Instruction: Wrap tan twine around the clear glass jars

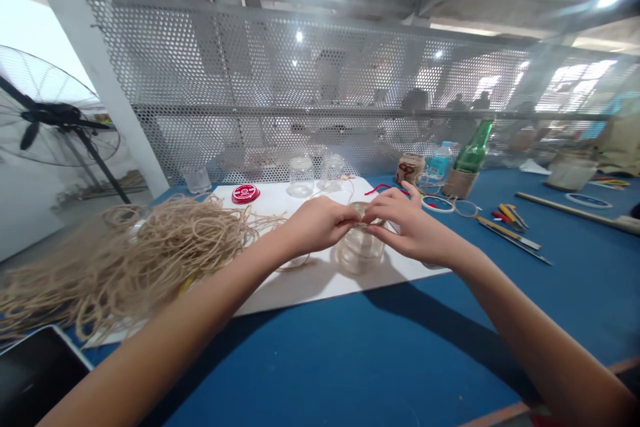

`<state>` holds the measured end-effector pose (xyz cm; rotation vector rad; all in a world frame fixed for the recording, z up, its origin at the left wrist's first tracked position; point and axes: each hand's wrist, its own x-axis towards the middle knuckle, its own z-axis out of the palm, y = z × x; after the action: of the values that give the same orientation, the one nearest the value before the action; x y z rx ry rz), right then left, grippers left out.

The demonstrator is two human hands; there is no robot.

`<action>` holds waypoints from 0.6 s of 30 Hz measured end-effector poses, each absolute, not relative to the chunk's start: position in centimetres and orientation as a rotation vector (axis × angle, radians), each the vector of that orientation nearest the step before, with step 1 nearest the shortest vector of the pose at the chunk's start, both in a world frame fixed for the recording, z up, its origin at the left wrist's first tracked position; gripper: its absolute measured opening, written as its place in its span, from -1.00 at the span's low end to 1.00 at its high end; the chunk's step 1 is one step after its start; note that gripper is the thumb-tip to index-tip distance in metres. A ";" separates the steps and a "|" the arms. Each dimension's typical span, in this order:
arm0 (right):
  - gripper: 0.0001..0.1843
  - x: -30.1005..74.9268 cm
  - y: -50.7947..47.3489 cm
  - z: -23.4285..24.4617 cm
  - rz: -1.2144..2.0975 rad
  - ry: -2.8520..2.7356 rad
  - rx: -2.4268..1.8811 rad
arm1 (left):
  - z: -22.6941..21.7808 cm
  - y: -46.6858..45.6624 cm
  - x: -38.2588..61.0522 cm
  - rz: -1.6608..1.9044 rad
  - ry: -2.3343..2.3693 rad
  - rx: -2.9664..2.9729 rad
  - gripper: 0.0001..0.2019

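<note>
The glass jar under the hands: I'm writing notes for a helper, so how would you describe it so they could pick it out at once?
On the blue table lies a white sheet, with a heap of tan twine at its left. On the sheet stands a clear glass jar between the left hand and right hand; unlike the bare jar behind it, it has twine at its top.

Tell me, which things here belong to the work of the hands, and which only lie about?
Part of the work: left hand, right hand, glass jar, jute twine.
Lying about: red lid, green glass bottle, plastic water bottle, standing fan.
</note>
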<state>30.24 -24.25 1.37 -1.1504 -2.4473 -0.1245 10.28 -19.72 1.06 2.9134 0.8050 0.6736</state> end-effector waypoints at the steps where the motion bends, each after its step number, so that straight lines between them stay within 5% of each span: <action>1: -0.83 30.2 -24.3 1.3 -0.110 -2.450 -1.147 | 1.2 -20.0 10.4 0.664 0.836 2.923 -0.79; 10: -0.77 31.1 -22.3 0.6 0.095 -2.480 -0.866 | 2.5 -22.1 11.0 0.506 1.068 2.953 -0.74; 18: -0.75 32.1 -22.2 1.0 -0.070 -2.469 -1.047 | 2.1 -21.1 10.9 0.545 0.955 2.728 -0.76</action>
<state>32.08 -22.18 1.02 -1.0465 -2.4691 -0.0700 10.94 -21.05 2.10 2.7279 0.9548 0.5448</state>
